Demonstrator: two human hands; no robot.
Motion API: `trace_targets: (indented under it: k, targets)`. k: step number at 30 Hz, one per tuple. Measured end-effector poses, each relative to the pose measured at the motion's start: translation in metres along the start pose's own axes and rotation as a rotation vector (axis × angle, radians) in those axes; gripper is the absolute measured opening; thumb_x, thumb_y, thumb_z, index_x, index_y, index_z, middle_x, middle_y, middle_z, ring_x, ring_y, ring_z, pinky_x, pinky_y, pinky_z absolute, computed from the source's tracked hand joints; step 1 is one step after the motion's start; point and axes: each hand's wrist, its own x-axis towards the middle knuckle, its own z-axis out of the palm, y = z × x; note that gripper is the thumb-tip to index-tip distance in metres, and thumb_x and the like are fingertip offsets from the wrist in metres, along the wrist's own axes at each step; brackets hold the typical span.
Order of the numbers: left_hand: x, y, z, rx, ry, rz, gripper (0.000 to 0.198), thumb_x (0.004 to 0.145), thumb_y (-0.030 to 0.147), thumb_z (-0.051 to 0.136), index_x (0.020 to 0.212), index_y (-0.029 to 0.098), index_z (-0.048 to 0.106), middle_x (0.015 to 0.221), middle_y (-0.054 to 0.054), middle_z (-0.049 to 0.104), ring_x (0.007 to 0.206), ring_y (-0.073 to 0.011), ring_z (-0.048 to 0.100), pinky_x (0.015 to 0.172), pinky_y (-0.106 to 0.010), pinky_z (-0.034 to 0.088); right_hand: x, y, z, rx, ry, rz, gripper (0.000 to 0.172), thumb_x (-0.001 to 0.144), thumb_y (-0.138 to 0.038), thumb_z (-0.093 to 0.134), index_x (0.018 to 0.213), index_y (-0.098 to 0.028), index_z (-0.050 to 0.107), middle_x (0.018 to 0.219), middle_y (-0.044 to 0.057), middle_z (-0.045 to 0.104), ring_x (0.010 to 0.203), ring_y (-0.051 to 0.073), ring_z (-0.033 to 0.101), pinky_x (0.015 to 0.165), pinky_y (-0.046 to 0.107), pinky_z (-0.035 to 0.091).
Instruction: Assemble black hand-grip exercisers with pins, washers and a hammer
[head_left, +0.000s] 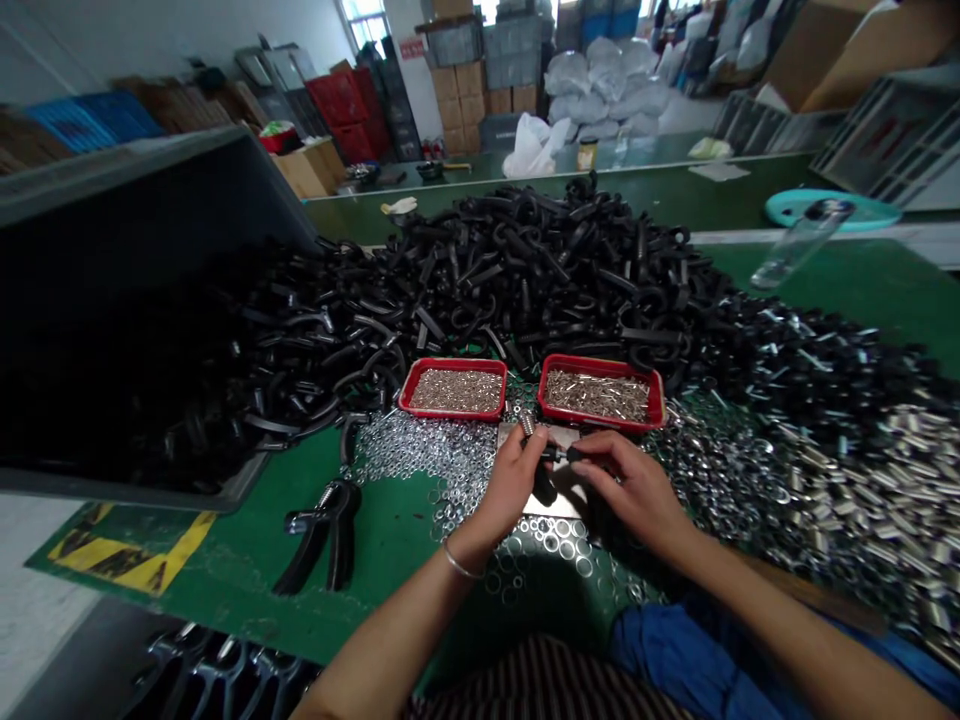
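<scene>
My left hand (516, 478) is closed around a black handle piece (545, 488) with a metal coil spring (528, 424) sticking up beside the thumb. From the right, my right hand (630, 485) pinches a small black knob (574, 454) with a short metal shank, which meets the held piece. Both hands are over a metal plate (559, 503) on the green table. Steel rings (566, 540) lie scattered below the plate. Left of my left arm rests a black hand gripper (322, 535) with two handles and a spring.
Two red trays, one of tiny metal parts (405, 402) and one of small pins (660, 412), stand beyond my hands. Behind them rises a heap of black handles (525, 260). A large grey bin (247, 490) lies left; metal sleeves (907, 500) and black knobs (847, 360) spread right.
</scene>
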Motion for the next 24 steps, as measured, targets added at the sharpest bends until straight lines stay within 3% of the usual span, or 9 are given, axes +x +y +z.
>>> trace_targets:
  k: [2,6,8,11,15,19,21,24]
  targets:
    - [-0.001,0.003,-0.001,0.033,0.001,0.020,0.035,0.095,0.054,0.049,0.095,0.020,0.058,0.087,-0.002,0.064,0.075,-0.0146,0.060,0.071,-0.027,0.048,-0.001,0.002,0.003,0.047,0.051,0.010,0.013,0.093,-0.029,0.062,0.104,-0.022,0.062,0.097,0.005,0.070,0.086,0.020,0.068,0.079,0.036,0.056]
    - [0.000,0.009,-0.001,0.170,-0.004,0.118,0.027,0.098,0.046,0.047,0.095,0.021,0.057,0.088,-0.002,0.062,0.081,-0.0155,0.058,0.078,-0.029,0.045,0.003,0.004,0.005,0.023,-0.008,-0.140,0.014,0.090,-0.030,0.066,0.102,-0.023,0.066,0.105,0.008,0.071,0.103,0.025,0.065,0.093,0.044,0.051]
    - [0.001,0.009,0.000,0.258,0.014,0.182,0.024,0.100,0.042,0.046,0.096,0.020,0.055,0.090,-0.002,0.061,0.083,-0.0160,0.056,0.080,-0.030,0.044,0.007,0.005,0.008,0.158,-0.038,-0.029,0.015,0.091,-0.035,0.064,0.099,-0.022,0.064,0.099,0.007,0.071,0.094,0.023,0.067,0.087,0.043,0.054]
    - [0.004,0.007,-0.002,0.430,0.068,0.266,0.023,0.100,0.040,0.045,0.090,0.020,0.050,0.085,-0.001,0.057,0.079,-0.0164,0.053,0.077,-0.031,0.042,0.010,0.004,0.018,0.516,-0.150,0.280,0.026,0.094,-0.047,0.058,0.093,-0.021,0.057,0.082,0.003,0.068,0.065,0.016,0.063,0.063,0.034,0.056]
    - [0.008,0.001,-0.009,0.567,0.041,0.362,0.022,0.101,0.038,0.044,0.088,0.020,0.048,0.084,-0.002,0.056,0.079,-0.0171,0.052,0.075,-0.031,0.040,0.011,0.003,0.028,0.674,-0.216,0.410,0.035,0.085,-0.053,0.069,0.089,-0.022,0.053,0.066,-0.004,0.058,0.050,0.010,0.052,0.046,0.023,0.045]
    - [0.010,-0.002,-0.018,0.640,-0.120,0.411,0.024,0.099,0.040,0.048,0.086,0.021,0.049,0.081,0.000,0.055,0.075,-0.0163,0.051,0.073,-0.030,0.040,0.011,0.007,0.027,0.763,-0.629,0.583,0.066,0.095,-0.073,0.017,0.073,-0.022,0.052,0.048,-0.003,0.049,0.032,0.010,0.036,0.032,0.024,0.030]
    - [0.010,-0.005,-0.022,0.624,-0.128,0.369,0.026,0.100,0.041,0.046,0.085,0.021,0.049,0.079,0.000,0.055,0.073,-0.0159,0.051,0.071,-0.029,0.040,0.012,0.008,0.025,0.592,-0.570,0.500,0.064,0.094,-0.074,0.024,0.079,-0.021,0.056,0.058,0.002,0.059,0.038,0.012,0.045,0.035,0.025,0.033]
    - [0.008,-0.005,-0.025,0.559,-0.057,0.302,0.024,0.101,0.040,0.044,0.091,0.020,0.052,0.083,-0.001,0.058,0.077,-0.0169,0.054,0.074,-0.030,0.043,0.011,0.007,0.024,0.280,-0.276,0.250,0.045,0.085,-0.065,0.060,0.092,-0.020,0.059,0.084,0.008,0.068,0.061,0.015,0.059,0.048,0.025,0.042]
